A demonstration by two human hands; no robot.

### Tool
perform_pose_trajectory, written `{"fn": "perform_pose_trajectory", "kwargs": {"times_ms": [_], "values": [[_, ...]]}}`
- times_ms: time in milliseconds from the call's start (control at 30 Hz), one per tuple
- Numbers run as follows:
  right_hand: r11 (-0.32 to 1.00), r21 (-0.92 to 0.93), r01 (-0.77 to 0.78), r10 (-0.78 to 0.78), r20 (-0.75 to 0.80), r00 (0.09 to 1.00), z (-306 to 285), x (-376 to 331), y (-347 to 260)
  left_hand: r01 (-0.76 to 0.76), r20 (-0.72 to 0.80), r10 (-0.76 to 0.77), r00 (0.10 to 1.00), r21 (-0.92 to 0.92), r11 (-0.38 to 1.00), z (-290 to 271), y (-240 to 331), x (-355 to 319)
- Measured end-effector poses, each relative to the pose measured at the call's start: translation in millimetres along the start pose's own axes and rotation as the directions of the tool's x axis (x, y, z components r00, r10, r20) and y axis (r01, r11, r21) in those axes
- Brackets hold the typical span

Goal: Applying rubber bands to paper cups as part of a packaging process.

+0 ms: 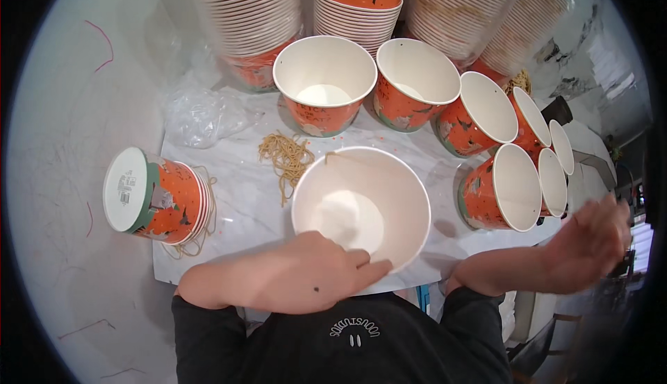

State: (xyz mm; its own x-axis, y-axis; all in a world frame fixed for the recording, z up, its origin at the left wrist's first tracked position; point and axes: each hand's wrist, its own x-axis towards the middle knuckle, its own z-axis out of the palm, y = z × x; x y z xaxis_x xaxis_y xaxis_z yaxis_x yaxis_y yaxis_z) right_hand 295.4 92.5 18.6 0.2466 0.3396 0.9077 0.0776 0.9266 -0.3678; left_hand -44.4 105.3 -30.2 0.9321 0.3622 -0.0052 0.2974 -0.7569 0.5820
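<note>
A white-lined paper bucket (410,196) stands mouth up in front of me on the table. A short tan cord (347,156) shows at its far rim. My left hand (323,269) is closed on the near rim, its fingertips partly hidden by the hand. Off to the right, my right hand (587,248) is raised past the table's edge and smeared by motion, so its fingers cannot be read. Just beyond the bucket's left side lies a loose tangle of tan cords (285,160).
Several orange printed buckets (325,114) form an arc at the back and right. Behind them rise tall nested stacks (243,9) in plastic. At left, a nested stack (170,200) lies on its side with cords beside it. Crumpled clear plastic (201,117) sits back left.
</note>
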Motion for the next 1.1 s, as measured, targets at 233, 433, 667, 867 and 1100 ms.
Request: {"fn": "perform_pose_trajectory", "kwargs": {"times_ms": [233, 433, 667, 867, 1100], "values": [[0.970, -0.212, 0.120, 0.058, 0.677, 0.734, 6, -2, -18, 0.138, -0.292, -0.095, 0.952, 0.130, 0.982, 5, -23, 1], [0.854, -0.517, 0.061, 0.419, 0.753, 0.507, 79, 1, 19, 0.156, -0.342, -0.297, 0.891, -0.384, 0.910, -19, -26, 0], [0.895, -0.437, 0.082, 0.315, 0.753, 0.577, 105, -28, 61, 0.030, -0.350, -0.327, 0.878, -0.641, 0.767, -24, -36, -12], [0.897, -0.428, 0.110, 0.267, 0.723, 0.637, 114, -43, 71, 0.031, -0.310, -0.383, 0.870, -0.742, 0.669, -29, -38, -14], [0.884, -0.454, 0.113, 0.288, 0.718, 0.634, 119, -54, 72, -0.012, -0.321, -0.434, 0.842, -0.816, 0.578, -30, -38, -13]]}}
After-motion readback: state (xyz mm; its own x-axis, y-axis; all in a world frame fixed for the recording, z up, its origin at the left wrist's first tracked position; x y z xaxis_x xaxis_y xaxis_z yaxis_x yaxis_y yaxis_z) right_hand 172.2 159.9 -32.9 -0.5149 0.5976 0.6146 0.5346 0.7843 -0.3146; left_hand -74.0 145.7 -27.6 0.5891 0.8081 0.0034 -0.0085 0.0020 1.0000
